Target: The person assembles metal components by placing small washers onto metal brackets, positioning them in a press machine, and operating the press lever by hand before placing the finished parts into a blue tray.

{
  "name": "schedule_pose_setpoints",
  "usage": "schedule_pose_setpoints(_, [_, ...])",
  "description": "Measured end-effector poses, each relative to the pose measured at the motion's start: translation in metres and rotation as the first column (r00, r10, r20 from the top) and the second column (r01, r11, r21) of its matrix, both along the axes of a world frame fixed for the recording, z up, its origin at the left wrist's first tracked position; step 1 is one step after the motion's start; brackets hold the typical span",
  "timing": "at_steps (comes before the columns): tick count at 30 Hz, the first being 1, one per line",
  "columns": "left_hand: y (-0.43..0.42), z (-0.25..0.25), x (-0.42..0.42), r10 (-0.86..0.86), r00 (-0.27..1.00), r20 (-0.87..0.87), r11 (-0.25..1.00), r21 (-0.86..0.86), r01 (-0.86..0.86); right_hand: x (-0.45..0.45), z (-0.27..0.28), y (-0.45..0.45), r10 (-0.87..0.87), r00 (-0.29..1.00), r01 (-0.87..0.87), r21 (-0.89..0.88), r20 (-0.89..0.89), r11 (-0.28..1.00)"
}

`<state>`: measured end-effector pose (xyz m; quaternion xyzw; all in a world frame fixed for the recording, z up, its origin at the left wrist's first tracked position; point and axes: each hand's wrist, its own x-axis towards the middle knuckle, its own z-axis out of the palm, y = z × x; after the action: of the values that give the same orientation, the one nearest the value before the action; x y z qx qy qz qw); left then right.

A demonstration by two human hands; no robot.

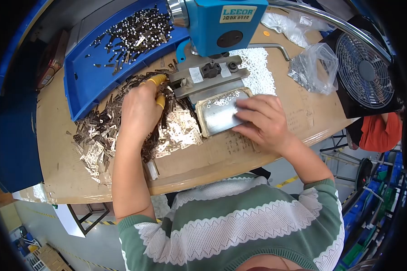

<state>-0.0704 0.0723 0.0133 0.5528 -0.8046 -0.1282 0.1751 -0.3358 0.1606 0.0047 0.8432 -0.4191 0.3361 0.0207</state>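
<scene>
My left hand wears yellow finger covers on its thumb and index finger. These two fingertips are apart, beside the steel fixture under the blue press. Beneath that hand spreads a heap of small flat metal strips, some dark and some shiny. My right hand rests over the right side of a tape-edged metal plate, fingers spread. Small white rings lie along the plate's upper part, near those fingertips. Whether anything tiny sits under the fingers is hidden.
A blue tray at the back left holds dark strips with white tips. Many white rings lie behind the plate. To the right are a hex key, a clear plastic bag and a fan. Another person's red sleeve shows beyond.
</scene>
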Motion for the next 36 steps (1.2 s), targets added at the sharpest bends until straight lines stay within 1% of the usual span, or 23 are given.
schedule_pose_setpoints(1, [-0.002, -0.003, 0.002, 0.024, 0.999, -0.043, 1.0, -0.007, -0.024, 0.003, 0.003, -0.001, -0.042, 0.999, 0.042, -0.001, 0.016, 0.999])
schedule_pose_setpoints(4, [0.002, 0.01, -0.003, 0.132, 0.946, -0.295, 0.991, 0.058, -0.12, 0.002, 0.003, 0.0, -0.034, 0.99, 0.02, -0.096, -0.138, 0.995])
schedule_pose_setpoints(5, [0.001, 0.01, -0.002, 0.118, 0.898, -0.424, 0.989, 0.127, -0.069, 0.0, 0.0, 0.002, -0.013, 0.987, -0.009, -0.137, -0.159, 0.991])
schedule_pose_setpoints(7, [0.004, 0.012, -0.008, 0.169, 0.722, -0.671, 0.958, 0.283, 0.038, -0.003, -0.01, 0.006, 0.019, 0.98, -0.062, -0.211, -0.2, 0.976])
schedule_pose_setpoints(8, [0.005, 0.014, -0.012, 0.208, 0.608, -0.766, 0.933, 0.343, 0.113, -0.002, -0.009, 0.005, 0.06, 0.986, -0.087, -0.172, -0.155, 0.981])
schedule_pose_setpoints(9, [0.008, 0.017, -0.017, 0.242, 0.542, -0.805, 0.891, 0.405, 0.203, -0.001, -0.007, 0.003, 0.097, 0.989, -0.111, -0.134, -0.108, 0.985])
schedule_pose_setpoints(10, [0.01, 0.016, -0.021, 0.252, 0.53, -0.81, 0.88, 0.419, 0.223, -0.001, -0.004, 0.0, 0.128, 0.99, -0.134, -0.096, -0.059, 0.986])
schedule_pose_setpoints(11, [0.011, 0.015, -0.024, 0.259, 0.52, -0.814, 0.867, 0.433, 0.246, 0.003, 0.0, -0.005, 0.099, 0.994, -0.099, 0.011, 0.04, 0.995])
schedule_pose_setpoints(13, [0.012, 0.013, -0.029, 0.272, 0.52, -0.81, 0.843, 0.461, 0.278, 0.017, 0.009, -0.023, 0.003, 0.974, -0.054, 0.219, 0.228, 0.974])
schedule_pose_setpoints(14, [0.013, 0.012, -0.031, 0.277, 0.52, -0.808, 0.841, 0.466, 0.276, 0.022, 0.012, -0.036, -0.063, 0.938, -0.05, 0.312, 0.341, 0.949])
schedule_pose_setpoints(16, [0.013, 0.012, -0.032, 0.283, 0.519, -0.806, 0.843, 0.468, 0.267, 0.031, 0.019, -0.063, -0.206, 0.822, -0.088, 0.475, 0.531, 0.875])
schedule_pose_setpoints(18, [0.013, 0.013, -0.032, 0.296, 0.491, -0.819, 0.836, 0.471, 0.282, 0.032, 0.026, -0.08, -0.319, 0.759, -0.176, 0.65, 0.568, 0.739])
schedule_pose_setpoints(19, [0.013, 0.014, -0.032, 0.296, 0.499, -0.814, 0.833, 0.476, 0.282, 0.032, 0.03, -0.086, -0.379, 0.728, -0.228, 0.723, 0.571, 0.652])
schedule_pose_setpoints(23, [0.011, 0.012, -0.031, 0.299, 0.513, -0.804, 0.821, 0.491, 0.291, 0.029, 0.037, -0.096, -0.4, 0.75, -0.285, 0.803, 0.527, 0.524])
schedule_pose_setpoints(25, [0.01, 0.007, -0.031, 0.292, 0.491, -0.82, 0.828, 0.474, 0.299, 0.026, 0.04, -0.1, -0.416, 0.737, -0.328, 0.82, 0.533, 0.468])
schedule_pose_setpoints(28, [0.012, 0.008, -0.032, 0.305, 0.471, -0.828, 0.824, 0.477, 0.305, 0.026, 0.037, -0.099, -0.46, 0.679, -0.39, 0.813, 0.571, 0.432])
schedule_pose_setpoints(31, [0.019, 0.018, -0.036, 0.314, 0.467, -0.827, 0.798, 0.496, 0.342, 0.038, 0.024, -0.071, -0.342, 0.686, -0.252, 0.651, 0.642, 0.716])
schedule_pose_setpoints(32, [0.022, 0.02, -0.04, 0.309, 0.469, -0.827, 0.781, 0.502, 0.371, 0.039, 0.012, -0.061, -0.278, 0.66, -0.313, 0.592, 0.698, 0.743])
schedule_pose_setpoints(33, [0.024, 0.016, -0.041, 0.27, 0.475, -0.837, 0.775, 0.482, 0.409, 0.038, 0.013, -0.051, -0.24, 0.682, -0.375, 0.612, 0.691, 0.696])
schedule_pose_setpoints(34, [0.027, 0.015, -0.044, 0.277, 0.47, -0.838, 0.748, 0.495, 0.443, 0.036, 0.013, -0.041, -0.203, 0.698, -0.432, 0.631, 0.686, 0.644])
schedule_pose_setpoints(36, [0.032, 0.014, -0.049, 0.29, 0.466, -0.836, 0.69, 0.52, 0.503, 0.031, 0.013, -0.027, -0.202, 0.699, -0.399, 0.609, 0.686, 0.686])
